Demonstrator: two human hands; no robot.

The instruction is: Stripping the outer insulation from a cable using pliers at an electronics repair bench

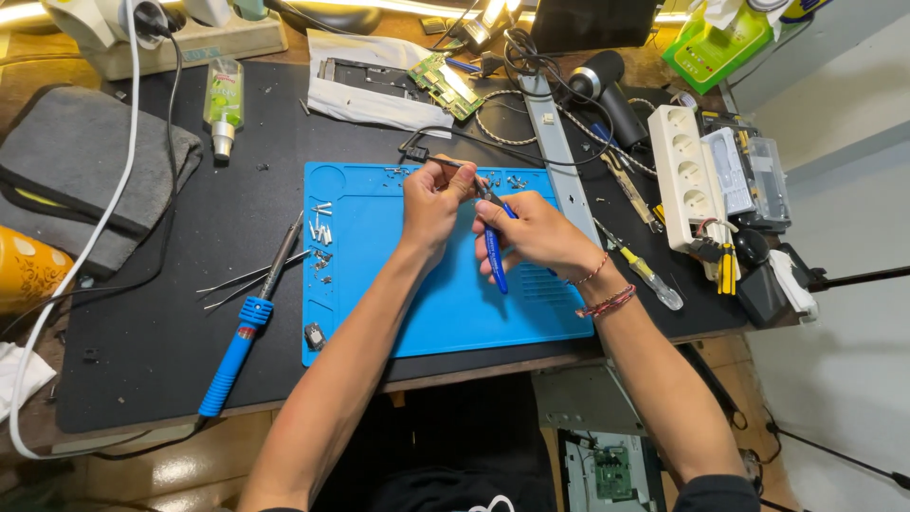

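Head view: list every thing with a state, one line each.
left hand: pinching a black cable end
right hand: gripping blue-handled cutters
blue-handled cutters: held, tip at the cable
soldering iron: lying unheld beside the mat
tweezers: lying unheld
screws: loose on blue mat

A single head-worn camera looks steeply down from above the person's shoulders at close range, facing away from the body across the dark worktable (161, 351), with the blue mat (379, 284) centred, both forearms entering from the bottom edge, and floor visible at right.
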